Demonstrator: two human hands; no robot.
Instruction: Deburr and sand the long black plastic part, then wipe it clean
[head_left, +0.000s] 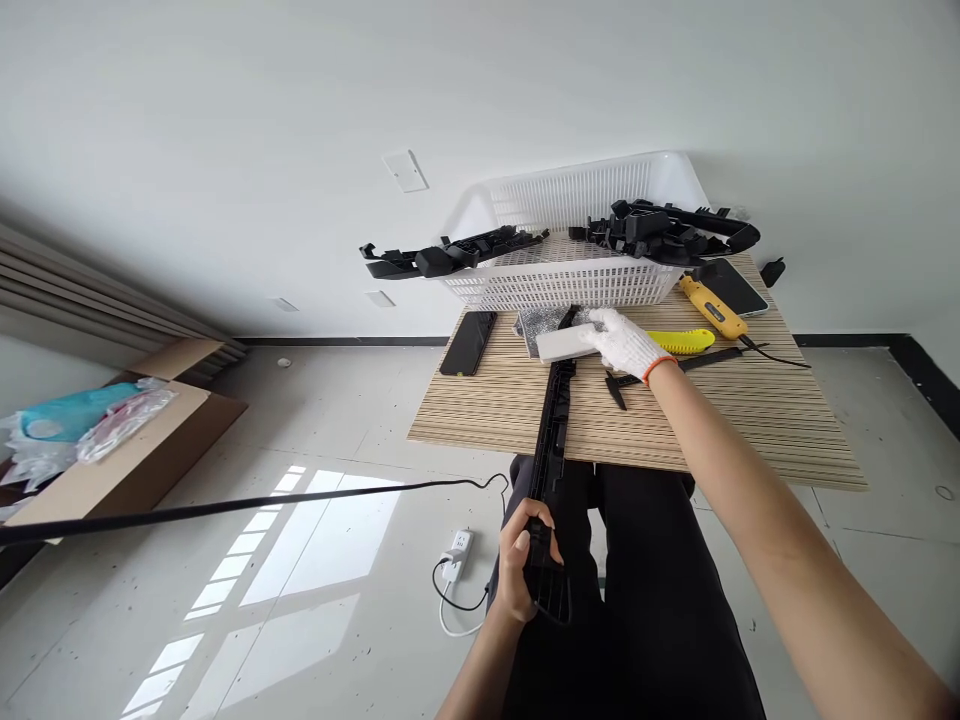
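My bare left hand (517,560) wraps round the near end of a long, narrow black plastic trim piece (553,425), which runs over the table's front edge toward the basket. In a white knit glove with an orange cuff, my right hand (624,342) grips a pale flat block (564,343). The block lies across the trim piece near its far end and hides part of it; whether they touch I cannot tell. Beside the block lies a grey speckled piece (534,322). To the right are a yellow utility knife (681,342) and a dark caliper (709,360).
A white plastic basket (555,285) at the back holds black plastic parts (652,230), some overhanging its rim. A phone (469,343), a yellow corded tool (712,308) and a dark tablet-like device (733,288) lie on the table (480,415). Left stand a power strip (457,555) and cardboard box (157,450).
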